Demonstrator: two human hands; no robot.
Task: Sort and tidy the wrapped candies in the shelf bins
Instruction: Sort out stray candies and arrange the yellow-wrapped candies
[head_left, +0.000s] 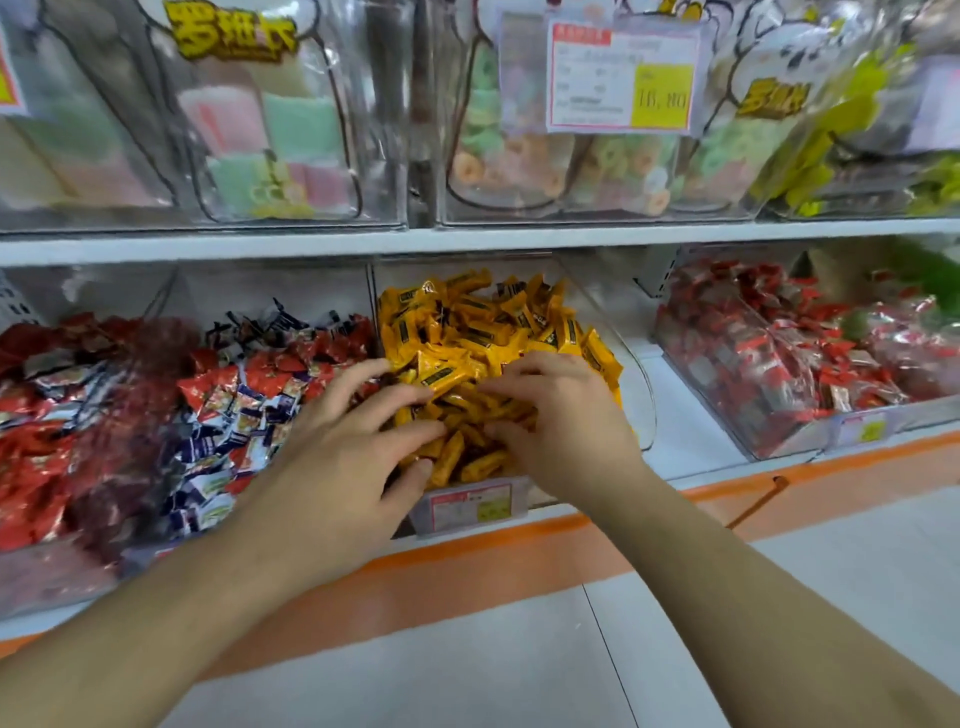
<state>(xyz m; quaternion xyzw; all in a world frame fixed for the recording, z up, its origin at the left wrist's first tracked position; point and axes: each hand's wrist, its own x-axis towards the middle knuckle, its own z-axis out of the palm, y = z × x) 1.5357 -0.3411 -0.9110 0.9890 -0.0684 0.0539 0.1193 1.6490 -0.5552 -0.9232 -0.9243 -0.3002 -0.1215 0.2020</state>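
Hands: two, a left hand (343, 441) and a right hand (561, 426)
Lower-shelf bins: three in view, a left bin (78, 571), a middle bin (641, 395) and a right bin (789, 441)
Upper-shelf bins: at least three, contents blurred
Yellow candies (467, 332): too many to count, one heap
Red and blue-white candies (228, 405): too many to count
Red candies (753, 353): too many to count
Price tags: one large upper tag (623, 78), one on the middle bin front (470, 506), one on the right bin front (862, 430)
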